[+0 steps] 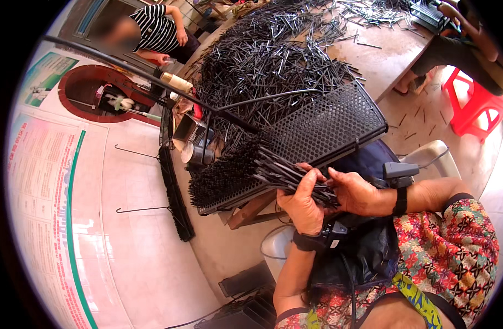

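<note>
A bundle of thin black sticks lies slantwise in my hands, its far ends fanned out to the left. My left hand is closed round the bundle, thumb on top. At the near end, the curled fingers of my right hand hold the same sticks, with the thumb raised. Beyond them is a black perforated tray, tilted across a support. Its left part is packed with upright black sticks, while the holes on the right show bare. The bundle's tips overlap the edge of the packed part.
A large heap of loose black sticks covers the table behind the tray. A metal cup stands left of it. A filled black rack lies by the wall. At right is a red stool. Two other people sit beyond the table.
</note>
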Demonstrator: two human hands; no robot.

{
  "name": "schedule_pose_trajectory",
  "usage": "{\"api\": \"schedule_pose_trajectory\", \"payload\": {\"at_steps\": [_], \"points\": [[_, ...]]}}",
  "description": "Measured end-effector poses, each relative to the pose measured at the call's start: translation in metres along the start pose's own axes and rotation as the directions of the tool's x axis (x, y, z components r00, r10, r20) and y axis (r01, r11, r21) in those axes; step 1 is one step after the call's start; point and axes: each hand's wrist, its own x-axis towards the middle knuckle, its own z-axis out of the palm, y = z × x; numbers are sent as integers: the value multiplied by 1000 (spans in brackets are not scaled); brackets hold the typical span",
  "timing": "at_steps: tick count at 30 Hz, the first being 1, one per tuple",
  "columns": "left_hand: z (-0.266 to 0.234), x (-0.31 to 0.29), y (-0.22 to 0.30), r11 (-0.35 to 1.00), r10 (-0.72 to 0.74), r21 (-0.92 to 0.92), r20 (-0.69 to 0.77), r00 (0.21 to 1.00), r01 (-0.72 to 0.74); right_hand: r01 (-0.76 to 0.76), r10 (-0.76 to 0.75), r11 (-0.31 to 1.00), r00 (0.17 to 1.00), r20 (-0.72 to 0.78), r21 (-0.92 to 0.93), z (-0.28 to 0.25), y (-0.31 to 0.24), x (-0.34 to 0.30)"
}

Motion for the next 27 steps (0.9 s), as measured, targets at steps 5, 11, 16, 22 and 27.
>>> {"api": "schedule_pose_trajectory", "payload": {"at_steps": [5,11,16,22,27], "points": [[-1,-9,-16,998,24,-57,-22,999,-25,-66,92,986,980,-176,153,4,-3,5],[6,1,-20,999,34,41,-68,997,-32,59,-43,993,988,-149,103,14,-6,6],[-24,12,-31,981,-159,-115,-6,987,157,173,-204,947,975,-90,-272,1,-5,13],[-38,3,-40,971,-226,-59,85,970,231,366,-383,564,910,159,-740,-2,-35,27],[-39,-9,-30,941,-339,47,195,920,336,261,-309,729,950,36,-633,6,-41,37]]}}
